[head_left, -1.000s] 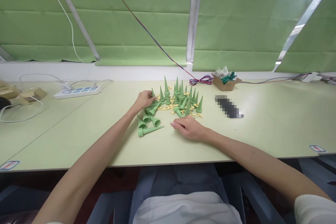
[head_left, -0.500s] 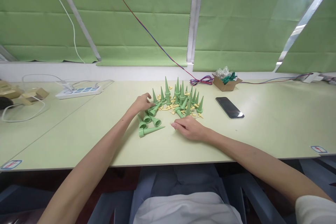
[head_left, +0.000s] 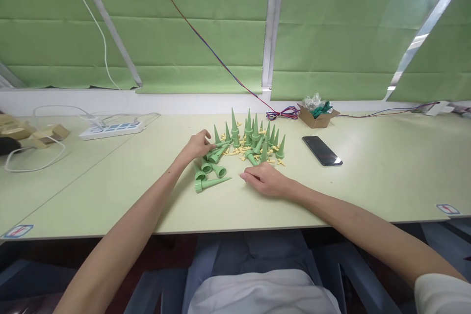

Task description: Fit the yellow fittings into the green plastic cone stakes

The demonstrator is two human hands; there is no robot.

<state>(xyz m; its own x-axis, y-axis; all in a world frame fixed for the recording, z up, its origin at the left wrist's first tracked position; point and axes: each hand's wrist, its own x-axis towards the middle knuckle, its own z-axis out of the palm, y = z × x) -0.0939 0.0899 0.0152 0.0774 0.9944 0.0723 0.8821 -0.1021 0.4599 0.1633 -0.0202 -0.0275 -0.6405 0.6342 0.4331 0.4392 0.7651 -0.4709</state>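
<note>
My left hand [head_left: 199,146] is at the left side of a cluster of green plastic parts, its fingers closed on a hollow green plastic spike [head_left: 222,144] that points right. Below it, several more green spikes lie on their sides, open ends showing; the nearest spike [head_left: 213,184] points right. My right hand [head_left: 267,180] rests on the table with curled fingers; whatever they may hold is hidden. Just beyond it, upright green spikes [head_left: 255,132] stand in a group. Small yellow plastic pieces [head_left: 239,150] are scattered among them.
A black phone [head_left: 322,150] lies to the right on the pale table [head_left: 368,181]. Behind it are a small cardboard box [head_left: 318,118] with plastic wrap and a coiled red-blue cable [head_left: 282,113]. On the left sit a white power strip [head_left: 112,130] and cardboard pieces [head_left: 51,133].
The spike at my left fingertips is now lifted slightly and lies more level, its tip farther right. My right hand stays in place.
</note>
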